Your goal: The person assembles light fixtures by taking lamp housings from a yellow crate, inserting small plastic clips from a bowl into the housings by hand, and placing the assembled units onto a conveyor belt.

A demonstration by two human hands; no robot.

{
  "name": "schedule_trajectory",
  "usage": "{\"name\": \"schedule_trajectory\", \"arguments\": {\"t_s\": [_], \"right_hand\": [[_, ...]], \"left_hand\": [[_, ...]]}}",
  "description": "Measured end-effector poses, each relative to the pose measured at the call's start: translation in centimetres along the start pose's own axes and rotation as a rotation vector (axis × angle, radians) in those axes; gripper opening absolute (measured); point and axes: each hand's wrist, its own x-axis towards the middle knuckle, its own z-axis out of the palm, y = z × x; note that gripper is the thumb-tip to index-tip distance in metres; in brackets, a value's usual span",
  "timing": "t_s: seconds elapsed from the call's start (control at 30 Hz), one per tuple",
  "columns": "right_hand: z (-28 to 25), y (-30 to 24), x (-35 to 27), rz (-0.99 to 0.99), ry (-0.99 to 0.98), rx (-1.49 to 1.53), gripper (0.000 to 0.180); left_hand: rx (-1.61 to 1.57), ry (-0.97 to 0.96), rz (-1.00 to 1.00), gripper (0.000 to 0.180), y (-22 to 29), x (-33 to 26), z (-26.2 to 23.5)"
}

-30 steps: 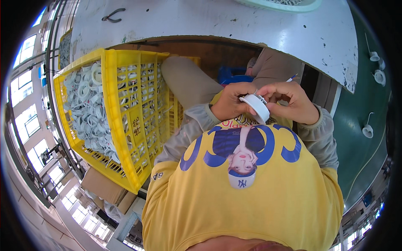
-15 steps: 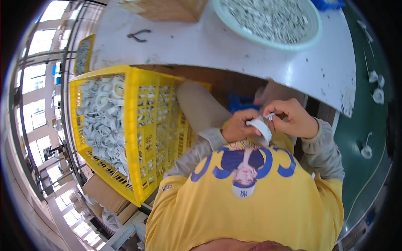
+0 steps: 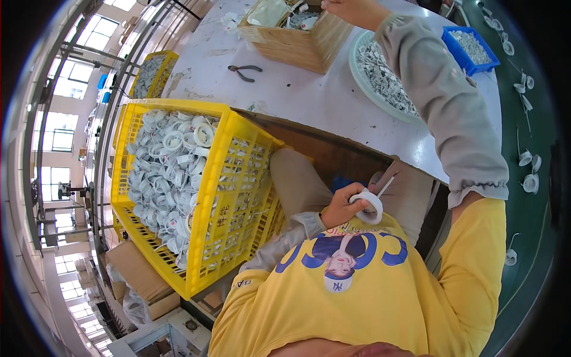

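Observation:
My left hand, in front of my shirt, is closed on a white plastic ring-shaped part. A thin white wire sticks up from the part. My right arm stretches across the table, and my right hand is above the right rim of a cardboard box. The fingers that show reach out over the box, with nothing visible in them; the upper edge of the view cuts off the rest. Inside the box lie grey and white pieces.
At my left stands a yellow crate full of white ring parts. On the table are pliers, a round basin of small pieces, partly behind my sleeve, and a blue tray. More ring parts lie on the green surface.
My right hand has left the small white piece's place beside my left hand and moved up to the box. My left hand still holds the ring part. The view has shifted.

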Motion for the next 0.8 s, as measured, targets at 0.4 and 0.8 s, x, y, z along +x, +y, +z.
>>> {"name": "schedule_trajectory", "arguments": {"t_s": [0.4,0.8], "right_hand": [[-11.8,-6.2,-12.7,0.248,-0.596,-0.144,0.013],[-12.6,-4.9,-14.2,0.76,-0.498,0.345,0.017]], "left_hand": [[0.053,-0.02,-0.047,0.013,-0.5,0.6,-0.2],[-0.06,0.018,-0.081,0.022,-0.6,0.9,0.0]]}}
